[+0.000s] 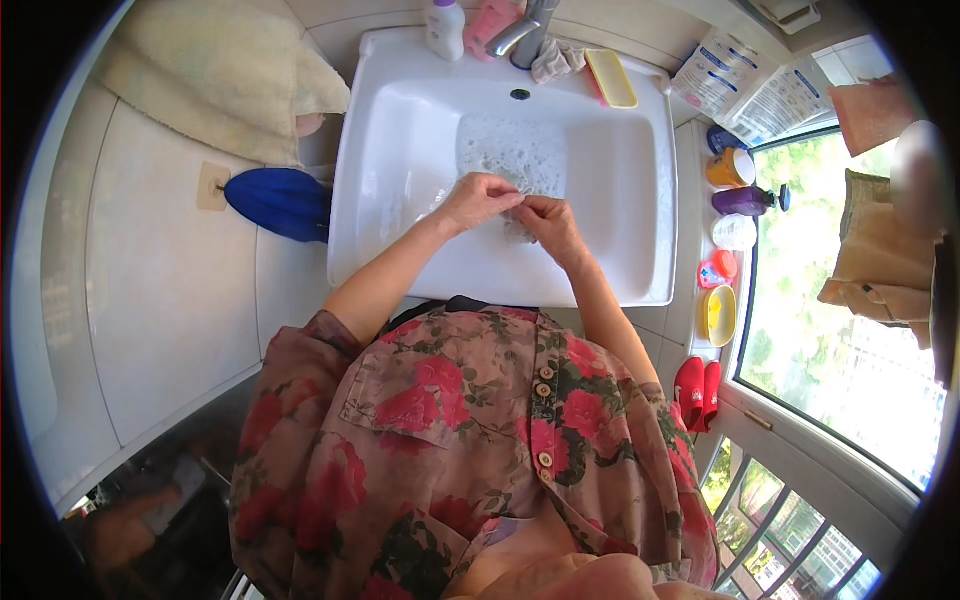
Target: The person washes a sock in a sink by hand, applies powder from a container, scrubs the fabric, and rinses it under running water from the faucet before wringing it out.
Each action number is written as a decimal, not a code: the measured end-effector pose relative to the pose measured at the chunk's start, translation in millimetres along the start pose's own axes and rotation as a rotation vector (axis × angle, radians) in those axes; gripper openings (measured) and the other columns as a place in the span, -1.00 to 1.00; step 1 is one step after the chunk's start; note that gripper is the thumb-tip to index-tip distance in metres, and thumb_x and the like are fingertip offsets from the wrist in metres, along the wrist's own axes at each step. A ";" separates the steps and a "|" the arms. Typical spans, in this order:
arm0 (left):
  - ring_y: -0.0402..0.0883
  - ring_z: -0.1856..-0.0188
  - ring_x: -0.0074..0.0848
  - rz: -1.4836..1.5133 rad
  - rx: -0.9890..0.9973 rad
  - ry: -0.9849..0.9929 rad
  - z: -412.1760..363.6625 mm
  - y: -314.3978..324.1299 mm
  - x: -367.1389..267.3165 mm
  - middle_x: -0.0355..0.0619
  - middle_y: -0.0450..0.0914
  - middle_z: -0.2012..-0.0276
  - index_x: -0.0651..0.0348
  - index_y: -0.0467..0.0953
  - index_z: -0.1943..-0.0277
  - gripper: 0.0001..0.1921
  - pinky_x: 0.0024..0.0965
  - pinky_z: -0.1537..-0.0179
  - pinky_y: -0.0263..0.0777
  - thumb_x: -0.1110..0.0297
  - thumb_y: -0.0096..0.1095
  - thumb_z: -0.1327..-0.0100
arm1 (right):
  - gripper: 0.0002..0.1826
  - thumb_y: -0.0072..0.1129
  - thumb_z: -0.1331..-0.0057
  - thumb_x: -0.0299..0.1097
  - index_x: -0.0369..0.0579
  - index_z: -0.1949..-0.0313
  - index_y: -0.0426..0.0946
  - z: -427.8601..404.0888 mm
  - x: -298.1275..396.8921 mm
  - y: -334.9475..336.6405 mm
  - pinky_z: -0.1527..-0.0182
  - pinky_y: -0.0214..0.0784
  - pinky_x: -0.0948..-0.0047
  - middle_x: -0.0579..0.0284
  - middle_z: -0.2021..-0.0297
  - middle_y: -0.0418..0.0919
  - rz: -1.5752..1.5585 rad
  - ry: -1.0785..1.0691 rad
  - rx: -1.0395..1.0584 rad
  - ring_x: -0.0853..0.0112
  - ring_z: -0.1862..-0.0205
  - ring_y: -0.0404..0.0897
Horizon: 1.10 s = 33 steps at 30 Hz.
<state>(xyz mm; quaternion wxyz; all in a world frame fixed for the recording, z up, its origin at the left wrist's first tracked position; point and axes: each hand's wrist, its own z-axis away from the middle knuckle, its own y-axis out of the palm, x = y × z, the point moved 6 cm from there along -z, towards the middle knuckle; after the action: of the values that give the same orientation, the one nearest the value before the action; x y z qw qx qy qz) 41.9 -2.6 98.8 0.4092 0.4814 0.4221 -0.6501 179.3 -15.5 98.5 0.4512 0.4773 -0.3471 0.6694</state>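
My left hand (480, 201) and my right hand (551, 225) meet above the white wash basin (621, 150), fingertips pinched close together. Between them is a small, pale, wet item (519, 231), perhaps a thin cloth; it hangs below the fingers and is mostly hidden by them. Soapy water with foam (510, 142) covers the basin floor just beyond both hands. Behind it stands the chrome faucet (525, 37), with no stream of water visible from its spout.
On the basin's back rim are a white bottle (446, 30), a pink bottle (491, 26), a crumpled cloth (558, 60) and a yellow soap dish (611, 78). A towel (217, 82) and blue cloth (277, 204) hang left. A purple pump bottle (742, 201) and red shoes (694, 390) line the right ledge.
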 end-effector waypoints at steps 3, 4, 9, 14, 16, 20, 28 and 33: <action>0.54 0.39 -0.60 -0.104 0.005 -0.035 -3.5 1.1 10.5 -0.14 0.59 0.48 0.38 0.58 0.31 -0.73 -0.46 0.29 0.44 0.28 0.11 -0.27 | -0.79 0.09 -0.27 -0.32 -0.23 0.39 0.57 -0.6 -4.9 5.6 0.57 0.21 0.59 0.29 0.58 0.53 0.019 0.043 -0.005 0.62 0.59 0.39; 0.54 0.39 -0.60 -0.103 0.006 -0.035 -3.9 3.5 12.4 -0.14 0.59 0.48 0.38 0.58 0.31 -0.73 -0.46 0.29 0.44 0.28 0.11 -0.27 | -0.79 0.09 -0.26 -0.32 -0.23 0.38 0.58 -1.7 -8.7 4.6 0.59 0.22 0.58 0.27 0.59 0.53 -0.043 0.074 -0.018 0.60 0.60 0.40; 0.50 0.45 -0.63 -0.224 -0.104 0.075 0.8 3.4 8.6 -0.19 0.55 0.56 0.38 0.56 0.40 -0.69 -0.50 0.38 0.42 0.29 0.04 -0.31 | -0.79 0.08 -0.23 -0.34 -0.24 0.38 0.58 -5.9 -21.0 1.5 0.60 0.25 0.53 0.21 0.60 0.55 -0.170 0.140 -0.074 0.52 0.62 0.45; 0.51 0.40 -0.55 0.468 -0.264 -0.160 7.6 4.3 6.5 -0.19 0.55 0.46 0.25 0.51 0.34 -0.82 -0.42 0.29 0.41 0.33 0.06 -0.27 | -0.78 0.13 -0.17 -0.32 -0.27 0.43 0.56 -11.7 -33.3 -33.9 0.57 0.31 0.51 0.23 0.66 0.52 0.557 -0.007 -0.349 0.53 0.60 0.49; 0.51 0.40 -0.51 1.055 -0.289 -0.268 9.0 11.4 11.3 -0.18 0.54 0.44 0.18 0.48 0.34 -0.88 -0.39 0.29 0.40 0.35 0.09 -0.25 | -0.78 0.16 -0.11 -0.32 -0.28 0.47 0.56 -14.5 -27.1 -33.6 0.54 0.33 0.52 0.20 0.72 0.48 0.657 -0.054 -0.345 0.55 0.58 0.51; 0.53 0.21 -0.49 1.123 0.041 -0.247 5.0 14.8 9.1 -0.21 0.51 0.30 0.10 0.40 0.27 -0.90 -0.34 0.11 0.41 0.46 0.15 -0.16 | -0.80 0.13 -0.15 -0.34 -0.26 0.42 0.57 -14.8 -25.3 -26.5 0.52 0.32 0.53 0.23 0.65 0.52 0.535 -0.031 -0.298 0.55 0.56 0.50; 0.45 0.38 -0.60 0.661 -0.030 -0.253 -1.0 11.2 14.9 -0.27 0.43 0.42 0.05 0.32 0.41 -0.83 -0.49 0.29 0.36 0.55 0.15 -0.06 | -0.81 0.19 -0.21 -0.31 -0.19 0.35 0.51 -1.2 -19.4 -2.4 0.54 0.25 0.61 0.28 0.46 0.53 -0.359 0.137 0.041 0.61 0.54 0.43; 0.47 0.31 -0.60 0.499 -0.017 -0.222 -2.1 7.1 18.9 -0.27 0.44 0.39 0.10 0.36 0.31 -0.86 -0.49 0.25 0.38 0.47 0.18 -0.12 | -0.80 0.22 -0.20 -0.29 -0.16 0.40 0.48 -9.3 -20.7 -9.4 0.53 0.25 0.60 0.31 0.53 0.50 -0.227 0.090 0.102 0.61 0.54 0.42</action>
<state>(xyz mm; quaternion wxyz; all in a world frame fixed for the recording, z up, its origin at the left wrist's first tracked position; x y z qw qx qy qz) 45.3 -5.1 79.0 0.6043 0.4930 0.2484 -0.5745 187.8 -9.5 76.3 0.5144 0.5054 -0.2358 0.6514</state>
